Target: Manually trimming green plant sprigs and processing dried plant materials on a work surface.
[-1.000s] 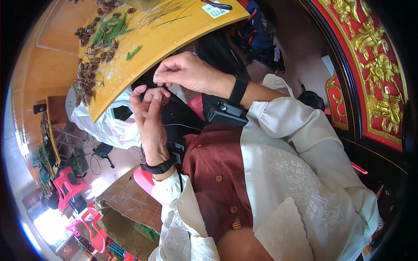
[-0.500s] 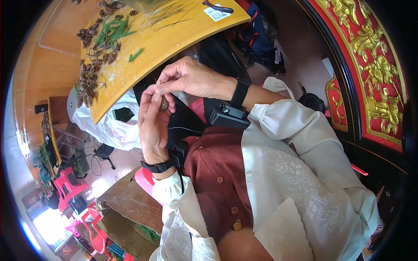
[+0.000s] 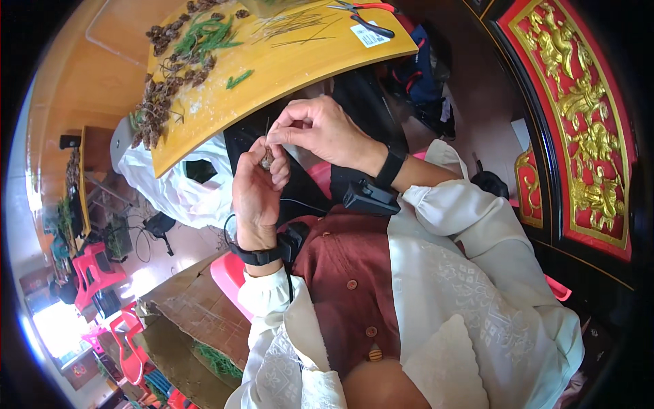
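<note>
My left hand [image 3: 257,184] is curled round a small brown pine cone [image 3: 266,161], mostly hidden by the fingers. Right above it, my right hand [image 3: 320,129] pinches thumb and forefinger together against the left fingertips. A thin dark wire [image 3: 268,125] sticks up from that pinch; where its lower end goes is hidden. Both hands are in front of my body, just off the near edge of the yellow table [image 3: 272,75]. On that table lie many brown pine cones [image 3: 155,109], green sprigs [image 3: 204,37] and a spread of thin wires [image 3: 296,26].
Pliers [image 3: 368,20] with red and black handles lie at the table's right end by a white label [image 3: 371,35]. A white plastic bag [image 3: 170,191] hangs below the table. A cardboard box [image 3: 204,313] with greenery is at lower left. A red-and-gold carved panel [image 3: 589,123] stands right.
The whole view has shifted, so the table and hands appear further right. More of the pliers shows. The left fingers have curled more closely round the pine cone; the right hand keeps its pinch.
</note>
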### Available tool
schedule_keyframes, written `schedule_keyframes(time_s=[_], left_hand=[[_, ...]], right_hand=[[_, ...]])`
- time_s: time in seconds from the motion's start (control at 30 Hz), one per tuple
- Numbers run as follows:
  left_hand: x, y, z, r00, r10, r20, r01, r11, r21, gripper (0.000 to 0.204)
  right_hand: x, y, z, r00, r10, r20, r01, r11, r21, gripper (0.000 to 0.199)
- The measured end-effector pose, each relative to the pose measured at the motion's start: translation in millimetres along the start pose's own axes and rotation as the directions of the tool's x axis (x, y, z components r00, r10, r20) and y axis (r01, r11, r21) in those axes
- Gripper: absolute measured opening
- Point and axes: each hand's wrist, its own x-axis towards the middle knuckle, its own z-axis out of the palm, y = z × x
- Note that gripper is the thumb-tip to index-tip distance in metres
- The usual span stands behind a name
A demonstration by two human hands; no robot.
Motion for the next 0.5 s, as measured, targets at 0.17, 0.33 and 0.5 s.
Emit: schedule_keyframes(time_s=[0.17, 0.33, 0.5], left_hand=[[2.4, 0.0, -8.1, 0.997, -0.019, 0.074, 0.028, 0.992, -0.124, 0.015], [-0.6, 2.5, -1.8, 1.0, 0.003, -0.009, -0.004, 0.997, -0.072, 0.015], [-0.7, 2.1, 2.4, 0.997, 0.026, -0.068, -0.02, 0.996, 0.084, 0.016]], right_hand=[[-1.5, -0.4, 3.8, 0.962, -0.271, -0.019, 0.259, 0.935, -0.243, 0.006], [3.8, 2.3, -1.8, 0.91, -0.413, 0.051, 0.41, 0.87, -0.275, 0.006], [3.2, -0.7, -6.5, 0.903, -0.416, 0.109, 0.427, 0.834, -0.349, 0.01]])
